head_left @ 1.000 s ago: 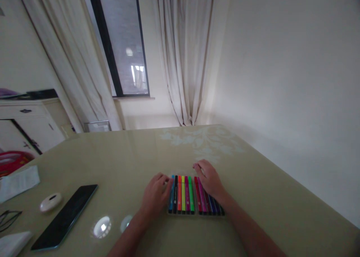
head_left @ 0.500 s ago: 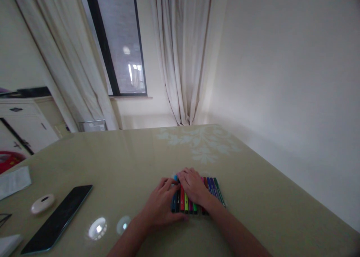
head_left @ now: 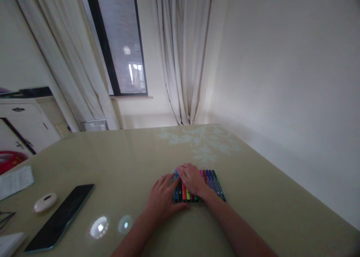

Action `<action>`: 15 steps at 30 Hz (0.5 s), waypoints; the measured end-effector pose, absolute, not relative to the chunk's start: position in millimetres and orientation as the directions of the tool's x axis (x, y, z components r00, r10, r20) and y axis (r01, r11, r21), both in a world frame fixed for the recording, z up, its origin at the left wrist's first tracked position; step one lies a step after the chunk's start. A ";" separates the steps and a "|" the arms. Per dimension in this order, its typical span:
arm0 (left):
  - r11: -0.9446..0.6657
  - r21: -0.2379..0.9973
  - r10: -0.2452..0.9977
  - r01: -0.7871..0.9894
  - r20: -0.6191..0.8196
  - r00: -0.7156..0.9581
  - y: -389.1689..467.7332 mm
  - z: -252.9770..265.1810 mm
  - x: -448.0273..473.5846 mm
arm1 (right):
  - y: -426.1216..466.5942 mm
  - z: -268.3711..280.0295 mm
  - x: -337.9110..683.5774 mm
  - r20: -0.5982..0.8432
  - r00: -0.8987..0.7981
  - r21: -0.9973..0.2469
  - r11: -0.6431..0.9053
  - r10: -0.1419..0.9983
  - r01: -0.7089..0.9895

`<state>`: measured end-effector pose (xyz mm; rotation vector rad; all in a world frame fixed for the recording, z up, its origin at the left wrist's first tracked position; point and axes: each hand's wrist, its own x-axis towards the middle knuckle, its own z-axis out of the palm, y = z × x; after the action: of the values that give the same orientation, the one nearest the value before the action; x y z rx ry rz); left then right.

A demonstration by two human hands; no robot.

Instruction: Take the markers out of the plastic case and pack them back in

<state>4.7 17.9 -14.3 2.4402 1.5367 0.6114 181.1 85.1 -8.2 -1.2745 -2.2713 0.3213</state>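
Note:
A flat row of coloured markers (head_left: 216,185) lies side by side on the table in front of me, with dark, red, yellow, purple, blue and green ones showing. My left hand (head_left: 161,199) is spread around the row's left corner. Its index finger touches the dark and blue markers at the left end, and the thumb stretches along the near edge. Across the middle of the row rests my right hand (head_left: 192,178), palm down, fingers laid out towards the far left. It hides the centre of several markers. Whether a clear tray lies beneath them, I cannot tell.
On the table's left side lie a dark phone or tablet (head_left: 60,217), an oval white object (head_left: 45,202), a pale paper packet (head_left: 17,182) and a white item (head_left: 11,244) at the edge. A wall (head_left: 295,99) runs along the table's right edge.
The marker row has slid slightly away from me, and both hands have moved forward with it. The near edge of the row now lies straighter.

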 end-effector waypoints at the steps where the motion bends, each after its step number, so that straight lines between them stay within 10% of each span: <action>1: -0.442 0.373 0.895 0.816 0.242 0.374 18.5 -15.8 4.3 | 85.5 -8.7 181.0 0.316 -0.429 -0.442 0.531 0.846 0.722; 15: -0.351 0.439 0.936 0.827 0.146 0.319 14.7 -5.0 11.1 | 88.0 -7.6 185.0 0.389 -0.393 -0.605 0.552 0.833 0.574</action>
<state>11.1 14.7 -5.0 2.3059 1.5907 0.5486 185.0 88.0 -7.6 -1.1267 -2.1137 0.4957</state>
